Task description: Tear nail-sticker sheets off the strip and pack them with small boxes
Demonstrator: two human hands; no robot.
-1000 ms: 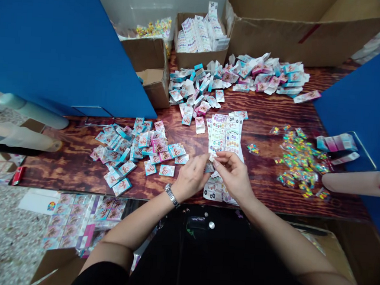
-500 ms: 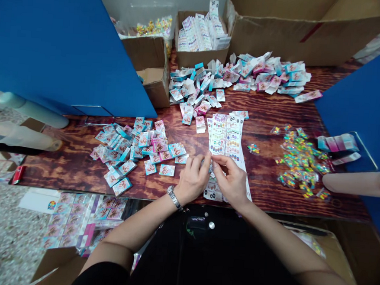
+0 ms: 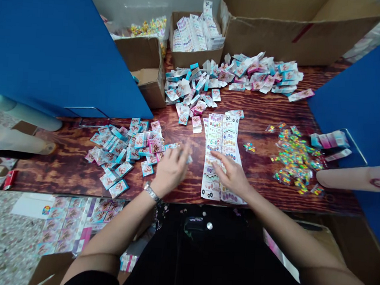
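Across a dark, flame-grained wooden table [image 3: 60, 172], two bare forearms reach forward from the bottom of the view. The right hand [image 3: 232, 176] lies open, its fingers extended and resting on a long row of printed sticker strips [image 3: 220, 155], which sit flat near the middle of the table. That light, flat touch looks like a good way to keep the strips squared and stop them sliding. The left hand [image 3: 171, 169], wearing a metal wristwatch [image 3: 151, 193], is blurred with motion, just beside a scatter of small cards [image 3: 121, 150] printed with red hand shapes. Whether its fingers grip anything cannot be told.

Farther along the table, more cards lie in a loose heap [image 3: 197, 86]. At the far edge, a cardboard box [image 3: 195, 60] holds upright bundles of sticker strips, and a second box [image 3: 140, 54] stands to its left. Shiny multicoloured packets [image 3: 294, 158] are spread at the right. Below the table edge, pink-and-white cards [image 3: 70, 223] lie in an open box [image 3: 51, 271].
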